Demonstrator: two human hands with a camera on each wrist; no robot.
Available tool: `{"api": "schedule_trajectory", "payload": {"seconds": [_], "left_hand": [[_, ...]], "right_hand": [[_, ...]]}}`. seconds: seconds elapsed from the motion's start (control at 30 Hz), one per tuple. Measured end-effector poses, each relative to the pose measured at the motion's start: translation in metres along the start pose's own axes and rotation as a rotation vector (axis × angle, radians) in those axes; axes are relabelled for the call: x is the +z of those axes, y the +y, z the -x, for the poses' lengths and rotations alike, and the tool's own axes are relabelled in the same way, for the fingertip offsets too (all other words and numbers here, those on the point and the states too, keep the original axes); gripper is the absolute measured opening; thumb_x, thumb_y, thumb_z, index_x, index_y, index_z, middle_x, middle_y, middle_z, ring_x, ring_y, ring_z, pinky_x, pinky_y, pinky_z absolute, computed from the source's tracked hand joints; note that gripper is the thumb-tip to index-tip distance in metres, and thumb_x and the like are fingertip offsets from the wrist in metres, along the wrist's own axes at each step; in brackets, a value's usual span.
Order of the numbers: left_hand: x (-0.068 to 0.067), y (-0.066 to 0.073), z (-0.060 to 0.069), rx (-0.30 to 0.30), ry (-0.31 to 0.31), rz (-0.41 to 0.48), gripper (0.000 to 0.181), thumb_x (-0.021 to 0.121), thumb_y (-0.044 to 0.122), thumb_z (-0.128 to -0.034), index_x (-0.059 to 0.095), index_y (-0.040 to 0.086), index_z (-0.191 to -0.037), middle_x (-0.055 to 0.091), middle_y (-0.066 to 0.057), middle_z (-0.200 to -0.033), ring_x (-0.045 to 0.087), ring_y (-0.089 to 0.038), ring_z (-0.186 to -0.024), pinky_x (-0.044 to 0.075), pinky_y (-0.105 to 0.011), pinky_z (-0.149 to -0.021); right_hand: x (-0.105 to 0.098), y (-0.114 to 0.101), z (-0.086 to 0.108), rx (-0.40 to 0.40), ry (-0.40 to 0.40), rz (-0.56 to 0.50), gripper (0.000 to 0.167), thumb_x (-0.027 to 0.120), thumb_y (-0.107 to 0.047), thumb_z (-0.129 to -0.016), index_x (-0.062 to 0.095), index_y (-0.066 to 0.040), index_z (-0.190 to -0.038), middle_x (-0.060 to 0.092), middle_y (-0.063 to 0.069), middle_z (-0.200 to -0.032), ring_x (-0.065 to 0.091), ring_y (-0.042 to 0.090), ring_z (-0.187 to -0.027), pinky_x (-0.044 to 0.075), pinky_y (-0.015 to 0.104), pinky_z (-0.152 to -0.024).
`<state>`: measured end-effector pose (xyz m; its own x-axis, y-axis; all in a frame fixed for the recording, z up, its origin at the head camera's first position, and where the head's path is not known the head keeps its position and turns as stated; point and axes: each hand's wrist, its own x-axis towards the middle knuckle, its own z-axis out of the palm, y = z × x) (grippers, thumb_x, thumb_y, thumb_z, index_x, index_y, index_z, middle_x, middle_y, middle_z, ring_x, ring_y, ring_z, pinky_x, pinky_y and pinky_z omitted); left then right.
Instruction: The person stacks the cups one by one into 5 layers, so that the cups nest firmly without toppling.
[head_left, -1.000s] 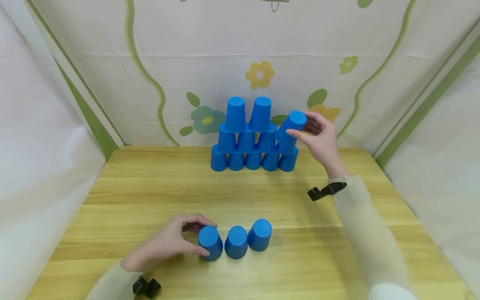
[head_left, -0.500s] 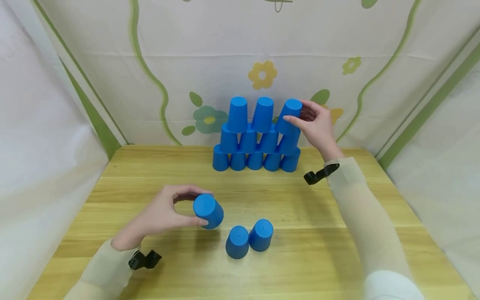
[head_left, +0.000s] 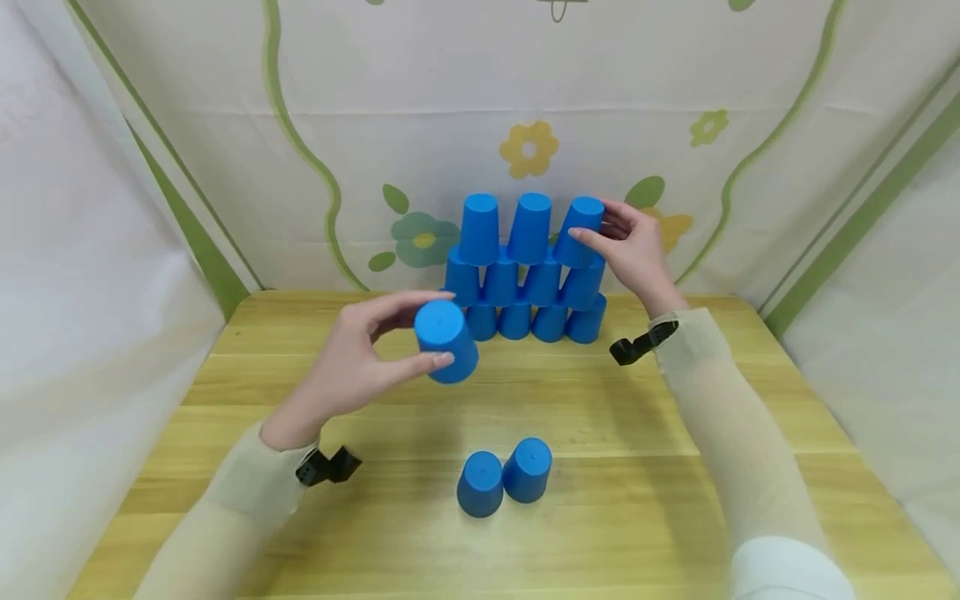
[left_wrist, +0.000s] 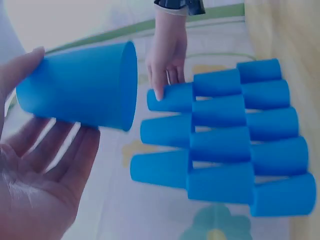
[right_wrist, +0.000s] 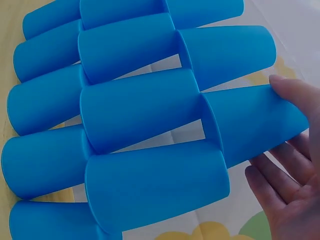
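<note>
My left hand [head_left: 352, 354] holds a blue cup [head_left: 447, 343] upside down above the table, thumb on the near side and fingers behind. In the left wrist view that cup [left_wrist: 77, 85] is apart from the stack. At the back of the table, blue cups [head_left: 501, 282] stand inverted in three tiers, the top one having three cups. My right hand [head_left: 633, 254] pinches the rightmost top cup [head_left: 579, 229] near its base. In the right wrist view this cup [right_wrist: 255, 122] rests with its rim on the tier below. The raised left cup hides part of the bottom row's left end.
Two more inverted blue cups, a left one [head_left: 480, 485] and a right one [head_left: 528, 471], stand side by side on the wooden table [head_left: 615, 517] near the front. A white flowered cloth [head_left: 420, 142] hangs right behind the stack.
My left hand has lifted a cup from the front row and carried it forward and up towards the stack. My right hand has set its cup onto the top tier's right end.
</note>
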<state>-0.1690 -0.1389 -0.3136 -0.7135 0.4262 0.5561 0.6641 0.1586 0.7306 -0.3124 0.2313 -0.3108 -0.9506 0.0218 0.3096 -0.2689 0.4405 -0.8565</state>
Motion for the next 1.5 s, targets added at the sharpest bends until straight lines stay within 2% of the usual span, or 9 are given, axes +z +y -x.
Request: {"api": "schedule_trajectory", "payload": {"seconds": [0.2, 0.37, 0.5, 0.63, 0.73, 0.9, 1.17, 1.3, 1.5], "left_hand": [[-0.004, 0.001, -0.044, 0.027, 0.080, -0.006, 0.049, 0.083, 0.008, -0.0867, 0.066, 0.009, -0.133, 0.068, 0.003, -0.124, 0.066, -0.016, -0.108, 0.056, -0.038, -0.091], [-0.011, 0.002, -0.087, 0.010, 0.136, 0.035, 0.044, 0.079, 0.012, -0.0905, 0.067, 0.008, -0.132, 0.070, 0.001, -0.121, 0.067, -0.018, -0.105, 0.056, -0.038, -0.092], [-0.014, 0.002, -0.122, -0.037, 0.174, 0.043, 0.046, 0.078, 0.015, -0.0920, 0.064, 0.007, -0.136, 0.069, -0.004, -0.123, 0.066, -0.020, -0.108, 0.054, -0.036, -0.095], [-0.014, -0.001, -0.151, -0.098, 0.195, -0.020, 0.051, 0.078, 0.021, -0.0924, 0.062, 0.010, -0.139, 0.068, -0.005, -0.126, 0.066, -0.019, -0.111, 0.053, -0.033, -0.096], [-0.014, -0.004, -0.167, -0.135, 0.204, -0.075, 0.053, 0.079, 0.029, -0.0922, 0.062, 0.015, -0.141, 0.068, -0.002, -0.127, 0.065, -0.016, -0.112, 0.052, -0.029, -0.096], [-0.011, -0.013, -0.185, -0.185, 0.196, -0.128, 0.059, 0.077, 0.039, -0.0918, 0.059, 0.021, -0.145, 0.066, 0.002, -0.131, 0.064, -0.014, -0.116, 0.050, -0.028, -0.098], [0.000, -0.029, -0.201, -0.231, 0.139, -0.125, 0.062, 0.075, 0.044, -0.0926, 0.056, 0.023, -0.147, 0.062, 0.004, -0.136, 0.061, -0.015, -0.120, 0.049, -0.031, -0.101], [0.002, -0.033, -0.206, -0.236, 0.114, -0.124, 0.060, 0.074, 0.042, -0.0937, 0.056, 0.022, -0.148, 0.062, 0.002, -0.136, 0.060, -0.016, -0.121, 0.049, -0.033, -0.102], [0.001, -0.043, -0.204, -0.276, 0.117, -0.129, 0.062, 0.073, 0.042, -0.0945, 0.053, 0.022, -0.150, 0.062, 0.001, -0.137, 0.061, -0.017, -0.121, 0.050, -0.033, -0.101]], "right_hand": [[-0.002, 0.002, 0.002, 0.036, -0.031, 0.011, 0.076, 0.081, -0.045, -0.087, 0.051, -0.017, -0.151, 0.057, 0.008, -0.144, 0.057, 0.026, -0.129, 0.045, 0.041, -0.108], [-0.002, 0.006, 0.006, 0.041, -0.050, -0.002, 0.079, 0.081, -0.044, -0.087, 0.048, -0.014, -0.152, 0.055, 0.009, -0.146, 0.056, 0.026, -0.130, 0.045, 0.041, -0.108], [-0.002, 0.008, 0.009, 0.046, -0.060, -0.015, 0.081, 0.081, -0.042, -0.087, 0.045, -0.013, -0.154, 0.054, 0.010, -0.148, 0.055, 0.026, -0.130, 0.045, 0.039, -0.108], [-0.003, 0.011, 0.011, 0.031, -0.071, -0.047, 0.080, 0.081, -0.038, -0.088, 0.044, -0.013, -0.154, 0.053, 0.009, -0.148, 0.055, 0.026, -0.130, 0.045, 0.038, -0.108], [-0.003, 0.013, 0.014, -0.016, -0.068, -0.076, 0.075, 0.081, -0.031, -0.090, 0.046, -0.012, -0.153, 0.053, 0.009, -0.148, 0.054, 0.027, -0.131, 0.044, 0.039, -0.109], [-0.008, 0.013, 0.030, -0.101, -0.035, -0.072, 0.071, 0.080, -0.022, -0.091, 0.047, -0.010, -0.152, 0.051, 0.009, -0.151, 0.050, 0.030, -0.135, 0.038, 0.045, -0.113], [-0.010, -0.001, 0.071, -0.208, -0.004, -0.034, 0.066, 0.083, -0.015, -0.088, 0.053, -0.011, -0.147, 0.057, 0.006, -0.145, 0.053, 0.022, -0.132, 0.041, 0.040, -0.111], [-0.007, -0.007, 0.092, -0.238, -0.065, -0.002, 0.068, 0.083, -0.009, -0.087, 0.053, -0.012, -0.147, 0.057, 0.006, -0.145, 0.053, 0.022, -0.133, 0.042, 0.039, -0.110], [0.000, -0.005, 0.125, -0.231, -0.206, 0.026, 0.068, 0.083, -0.008, -0.087, 0.054, -0.017, -0.148, 0.057, -0.002, -0.145, 0.052, 0.017, -0.133, 0.042, 0.041, -0.110]]}}
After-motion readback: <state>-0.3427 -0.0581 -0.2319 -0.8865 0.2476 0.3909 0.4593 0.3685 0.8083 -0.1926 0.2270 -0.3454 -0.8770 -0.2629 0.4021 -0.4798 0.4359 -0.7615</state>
